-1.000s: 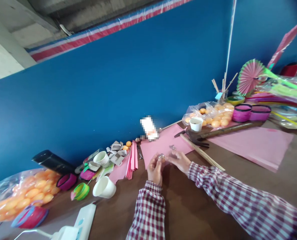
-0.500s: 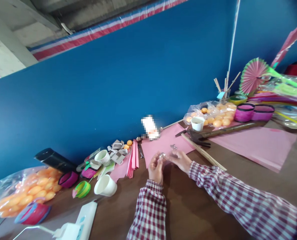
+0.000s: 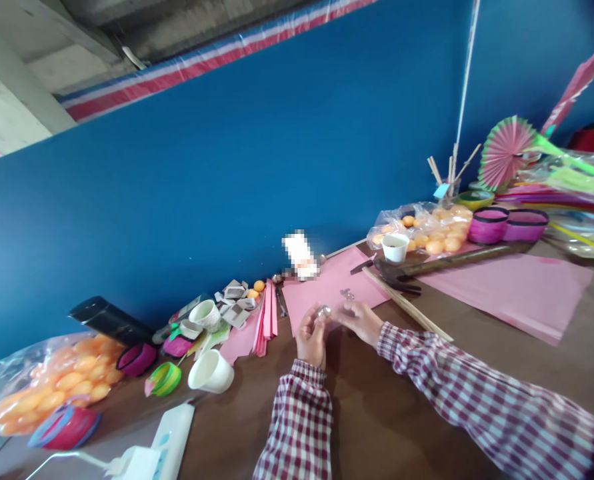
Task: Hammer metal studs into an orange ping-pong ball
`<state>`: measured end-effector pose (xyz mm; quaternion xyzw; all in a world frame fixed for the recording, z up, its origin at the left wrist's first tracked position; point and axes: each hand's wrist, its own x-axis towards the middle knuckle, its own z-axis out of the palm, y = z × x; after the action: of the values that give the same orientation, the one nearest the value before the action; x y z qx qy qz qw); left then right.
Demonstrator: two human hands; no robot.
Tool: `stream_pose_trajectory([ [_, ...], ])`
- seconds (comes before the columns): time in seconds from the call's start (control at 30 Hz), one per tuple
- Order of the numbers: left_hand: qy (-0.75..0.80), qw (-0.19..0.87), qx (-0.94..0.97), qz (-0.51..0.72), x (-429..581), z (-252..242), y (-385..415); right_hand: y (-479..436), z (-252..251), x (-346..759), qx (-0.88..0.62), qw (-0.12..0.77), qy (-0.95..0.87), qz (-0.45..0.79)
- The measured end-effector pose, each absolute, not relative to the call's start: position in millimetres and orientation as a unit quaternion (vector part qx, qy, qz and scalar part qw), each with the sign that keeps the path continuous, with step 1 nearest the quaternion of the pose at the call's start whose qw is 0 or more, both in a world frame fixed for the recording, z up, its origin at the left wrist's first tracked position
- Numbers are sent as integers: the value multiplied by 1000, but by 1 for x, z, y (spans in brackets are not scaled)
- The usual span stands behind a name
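Observation:
Both of my hands meet over the near edge of a pink paper sheet (image 3: 327, 290) on the brown table (image 3: 377, 413). My left hand (image 3: 311, 337) pinches a small shiny silver piece (image 3: 323, 311) between its fingertips. My right hand (image 3: 361, 321) reaches in from the right, its fingers curled close to that piece; whether they hold anything is too small to tell. A little silver bit (image 3: 347, 293) lies on the pink sheet just beyond my hands. Both sleeves are red-and-white checked.
Left stand a tipped white cup (image 3: 210, 372), a green-pink ring (image 3: 165, 379), a bag of orange balls (image 3: 47, 387) and a white device (image 3: 169, 440). Right lie a long wooden stick (image 3: 407, 305), a hammer (image 3: 397, 273), another pink sheet (image 3: 511, 287), pink baskets (image 3: 487, 225) and paper fans (image 3: 504, 150). A blue wall backs the table.
Between one second ago and half a second ago the view shifted slightly. My hands stay together on the silver piece, with hardly any movement since.

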<state>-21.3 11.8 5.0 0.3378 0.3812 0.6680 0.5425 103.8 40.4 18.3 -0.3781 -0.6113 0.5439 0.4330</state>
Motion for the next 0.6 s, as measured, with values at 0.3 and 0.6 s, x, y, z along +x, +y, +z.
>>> stream_pose_trajectory([
  [0.3,387,544,336,665,-21,4,12,40,19,104,-368,432,-616,547],
  [0.6,392,531,347,666,-22,5,12,42,13,105,-374,422,-630,534],
])
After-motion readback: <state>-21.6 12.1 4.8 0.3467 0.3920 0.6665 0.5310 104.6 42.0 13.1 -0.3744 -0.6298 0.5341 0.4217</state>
